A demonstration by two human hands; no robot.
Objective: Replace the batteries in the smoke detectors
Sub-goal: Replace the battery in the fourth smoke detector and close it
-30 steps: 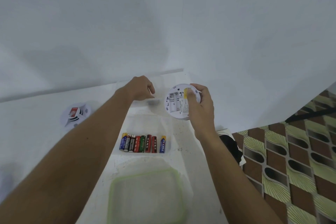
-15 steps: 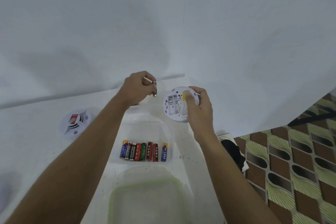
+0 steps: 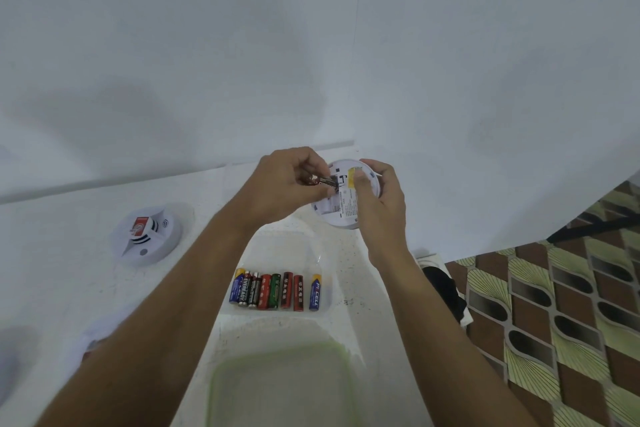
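I note right hand [image 3: 381, 208] clamped round rim of smoke detector [image 3: 341, 210]: round white plastic disc, held above desk [image 3: 52, 288], back face towards me — printed label, yellow sticker. Left hand [image 3: 284, 184] pinches small cylindrical battery [image 3: 323, 180], metal tip at compartment. Second detector [image 3: 145, 236], domed and slotted, lies on speckled white desk, left. Clear tray [image 3: 287, 250] holds row of glossy spare batteries [image 3: 273, 291].

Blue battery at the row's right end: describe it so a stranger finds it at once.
On the white table, a clear tray holds a row of batteries. The blue battery lies at the right end, slightly apart from the red battery beside it, yellow-topped with white lettering.
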